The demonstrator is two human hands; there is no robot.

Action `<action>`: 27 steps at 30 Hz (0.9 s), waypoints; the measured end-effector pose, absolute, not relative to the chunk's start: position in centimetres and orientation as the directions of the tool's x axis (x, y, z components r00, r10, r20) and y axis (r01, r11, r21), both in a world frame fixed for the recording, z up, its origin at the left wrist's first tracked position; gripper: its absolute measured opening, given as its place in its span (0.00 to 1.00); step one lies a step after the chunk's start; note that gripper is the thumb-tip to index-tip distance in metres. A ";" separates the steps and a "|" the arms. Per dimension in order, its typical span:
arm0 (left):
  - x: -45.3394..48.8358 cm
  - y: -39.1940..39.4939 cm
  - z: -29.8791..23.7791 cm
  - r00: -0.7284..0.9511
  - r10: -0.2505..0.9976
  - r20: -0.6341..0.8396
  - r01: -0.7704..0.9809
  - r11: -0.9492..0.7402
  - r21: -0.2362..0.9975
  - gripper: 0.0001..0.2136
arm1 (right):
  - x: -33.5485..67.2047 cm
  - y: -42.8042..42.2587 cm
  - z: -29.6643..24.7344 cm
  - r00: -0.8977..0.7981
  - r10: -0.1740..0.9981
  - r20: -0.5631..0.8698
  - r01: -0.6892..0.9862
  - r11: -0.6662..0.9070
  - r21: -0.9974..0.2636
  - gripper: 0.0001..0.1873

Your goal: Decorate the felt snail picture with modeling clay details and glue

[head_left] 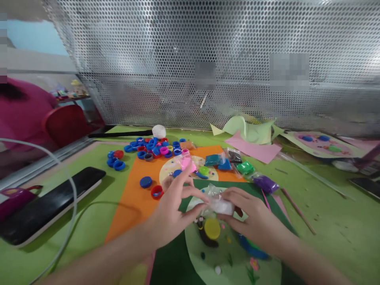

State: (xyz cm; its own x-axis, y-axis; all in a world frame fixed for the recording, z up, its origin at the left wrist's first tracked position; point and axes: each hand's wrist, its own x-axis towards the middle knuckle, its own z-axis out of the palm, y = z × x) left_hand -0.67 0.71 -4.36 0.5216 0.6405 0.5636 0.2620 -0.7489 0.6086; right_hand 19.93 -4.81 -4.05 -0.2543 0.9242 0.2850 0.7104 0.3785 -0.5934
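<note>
In the middle of the head view I hold a clear plastic packet of white modelling clay (224, 207) above a pale green round picture (208, 255). My left hand (178, 196) pinches the packet's crinkled left end, index finger raised. My right hand (251, 211) grips its right end between thumb and fingers. Below the packet, a yellow disc (212, 228) and a dark brown curved shape (206, 237) lie on the picture. A blue and green shape (252, 248) is partly hidden under my right hand. Dark green paper (169, 253) lies beneath.
Packets of coloured clay, including a purple one (265, 183), lie behind my right hand. Several blue and red caps (151, 147) are heaped at the back left. A black case (53, 206) and a white cable (73, 190) lie left. Perforated metal (178, 47) rises behind.
</note>
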 end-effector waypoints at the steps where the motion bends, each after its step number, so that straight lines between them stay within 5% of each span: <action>1: -0.6 0.7 -4.4 0.523 0.655 0.545 0.274 -0.735 0.620 0.35 | 19.8 -4.8 -4.0 -0.258 0.926 0.275 0.714 0.375 -0.592 0.06; 12: -1.0 0.4 -3.8 0.535 0.741 0.405 0.400 -0.645 0.651 0.41 | 19.3 -5.4 -3.3 -0.272 0.915 0.298 0.662 0.403 -0.631 0.12; 20: -1.0 0.4 -3.9 0.506 0.767 0.394 0.240 -0.565 0.789 0.36 | 19.1 -5.6 -2.9 -0.250 0.930 0.270 0.687 0.367 -0.627 0.12; 27: -0.8 0.1 -4.0 0.541 0.753 0.375 0.236 -0.564 0.791 0.38 | 19.1 -5.6 -3.1 -0.222 0.939 0.261 0.702 0.340 -0.625 0.12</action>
